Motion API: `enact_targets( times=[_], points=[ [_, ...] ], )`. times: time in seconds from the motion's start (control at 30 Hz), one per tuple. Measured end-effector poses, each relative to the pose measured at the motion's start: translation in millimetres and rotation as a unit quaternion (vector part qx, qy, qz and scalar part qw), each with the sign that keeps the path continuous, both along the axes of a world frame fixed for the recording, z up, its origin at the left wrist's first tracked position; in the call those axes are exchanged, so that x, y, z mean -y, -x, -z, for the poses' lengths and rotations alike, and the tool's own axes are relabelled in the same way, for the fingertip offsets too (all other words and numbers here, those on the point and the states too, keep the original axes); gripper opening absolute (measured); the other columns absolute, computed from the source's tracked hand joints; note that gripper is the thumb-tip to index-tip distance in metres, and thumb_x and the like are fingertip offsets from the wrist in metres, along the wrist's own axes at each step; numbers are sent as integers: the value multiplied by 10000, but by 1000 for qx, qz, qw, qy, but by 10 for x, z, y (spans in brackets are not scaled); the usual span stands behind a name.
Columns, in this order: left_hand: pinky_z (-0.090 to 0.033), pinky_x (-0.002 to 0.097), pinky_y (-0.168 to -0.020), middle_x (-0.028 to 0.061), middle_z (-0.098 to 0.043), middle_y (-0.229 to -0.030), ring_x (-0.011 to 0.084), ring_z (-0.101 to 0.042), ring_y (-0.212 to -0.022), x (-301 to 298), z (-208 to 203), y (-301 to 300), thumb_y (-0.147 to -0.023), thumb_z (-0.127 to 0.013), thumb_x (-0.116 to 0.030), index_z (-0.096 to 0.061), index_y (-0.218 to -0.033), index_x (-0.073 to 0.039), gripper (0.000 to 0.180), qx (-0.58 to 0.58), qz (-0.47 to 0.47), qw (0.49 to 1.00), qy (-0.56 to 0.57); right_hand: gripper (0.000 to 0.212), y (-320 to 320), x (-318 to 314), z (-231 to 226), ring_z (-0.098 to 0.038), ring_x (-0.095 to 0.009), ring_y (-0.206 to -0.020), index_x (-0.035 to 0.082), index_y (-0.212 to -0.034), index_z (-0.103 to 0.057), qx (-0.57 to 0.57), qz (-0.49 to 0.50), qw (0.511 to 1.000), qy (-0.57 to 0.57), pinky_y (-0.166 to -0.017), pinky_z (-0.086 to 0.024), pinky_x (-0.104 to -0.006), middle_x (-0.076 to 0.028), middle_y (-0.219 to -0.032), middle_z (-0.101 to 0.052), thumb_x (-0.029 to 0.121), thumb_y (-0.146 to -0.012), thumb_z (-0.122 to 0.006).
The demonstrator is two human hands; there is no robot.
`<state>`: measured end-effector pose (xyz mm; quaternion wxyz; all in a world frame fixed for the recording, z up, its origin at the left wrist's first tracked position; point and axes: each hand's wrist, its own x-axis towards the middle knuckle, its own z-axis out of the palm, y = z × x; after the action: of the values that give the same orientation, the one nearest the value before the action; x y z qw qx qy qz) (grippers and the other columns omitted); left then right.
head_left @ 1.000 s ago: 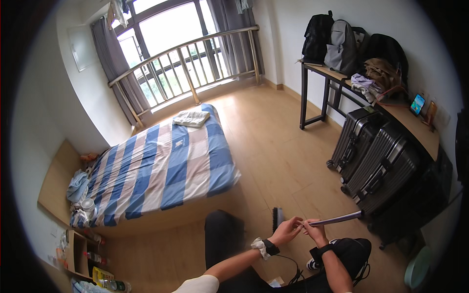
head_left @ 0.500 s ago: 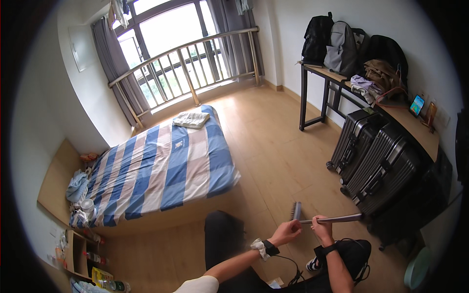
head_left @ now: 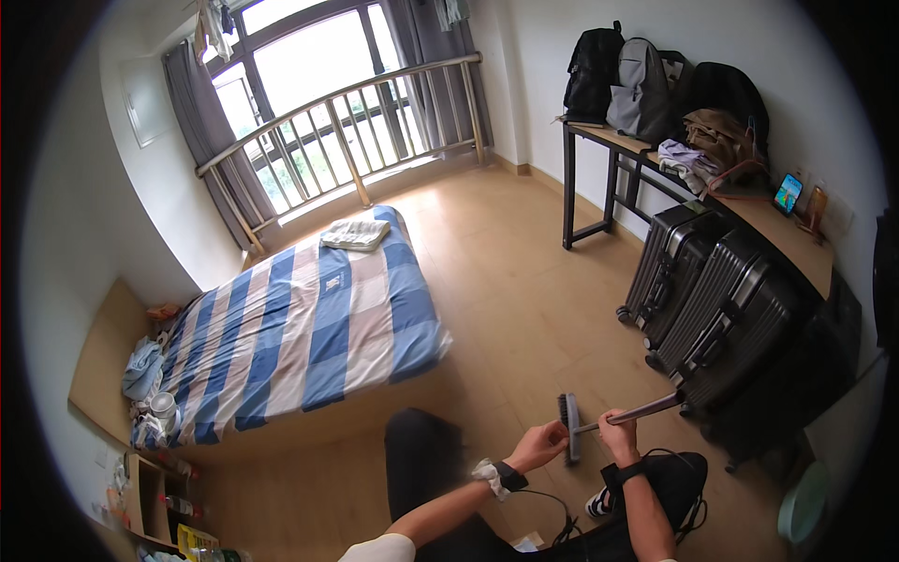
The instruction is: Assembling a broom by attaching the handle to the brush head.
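My right hand grips a long grey pole that runs off to the right toward the suitcases. At the pole's near end sits a dark flat brush-like head, standing upright on its narrow side. My left hand, with a dark band and a white scrunchie at the wrist, touches that head from the left. Both forearms come up from the bottom edge, over my dark-trousered legs.
A bed with a blue, white and pink striped cover and a folded cloth fills the left. Dark suitcases stand at the right below a table loaded with backpacks. A railing fronts the window; wooden floor lies between.
The head at the pole's end has turned from lying edge-on to standing upright, and my left hand has shifted left along with it. My right hand keeps its hold on the pole.
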<state>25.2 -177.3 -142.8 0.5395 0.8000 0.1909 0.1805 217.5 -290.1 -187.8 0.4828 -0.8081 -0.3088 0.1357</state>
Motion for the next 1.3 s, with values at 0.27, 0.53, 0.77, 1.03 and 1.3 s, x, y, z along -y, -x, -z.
enact_targets(
  times=[0.27,0.53,0.77,1.03,1.3],
  points=[
    [-519,297,-672,79,-658,-773,153,-640,-708,57,14,-41,-872,-665,-154,-611,-948,-27,158,-21,24,999,13,174,73,14,-141,-644,-174,-536,6,-778,-673,-116,-36,992,-39,-511,-501,-314,-93,-632,-644,154,-852,-621],
    [-511,297,-668,85,-659,-775,155,-632,-705,42,11,-17,-859,-673,-154,-601,-921,-21,163,-13,29,999,4,196,177,-122,99,-630,-138,-500,-45,-803,-664,-228,-71,969,-57,-470,-524,-247,-73,-594,-614,129,-880,-619],
    [-496,311,-612,78,-635,-717,165,-605,-640,-8,-62,36,-818,-710,-178,-603,-860,-18,197,-9,-2,1000,-3,146,-7,23,15,-628,-220,-535,-18,-711,-649,33,-24,999,-20,-505,-507,-334,-114,-583,-607,63,-829,-619],
    [-493,295,-605,53,-621,-698,133,-590,-628,29,-79,-24,-805,-724,-189,-603,-839,-27,205,-28,2,999,-18,146,10,20,-50,-664,-244,-595,3,-780,-688,45,-31,998,-38,-578,-525,-349,-142,-705,-669,127,-829,-627],
    [-463,317,-576,83,-597,-679,177,-571,-604,45,-24,-26,-822,-701,-212,-597,-841,-18,221,5,-17,1000,-22,194,193,-144,37,-668,-171,-566,-61,-866,-672,-224,-54,968,-102,-505,-543,-275,-103,-666,-659,131,-871,-645]
  ],
)
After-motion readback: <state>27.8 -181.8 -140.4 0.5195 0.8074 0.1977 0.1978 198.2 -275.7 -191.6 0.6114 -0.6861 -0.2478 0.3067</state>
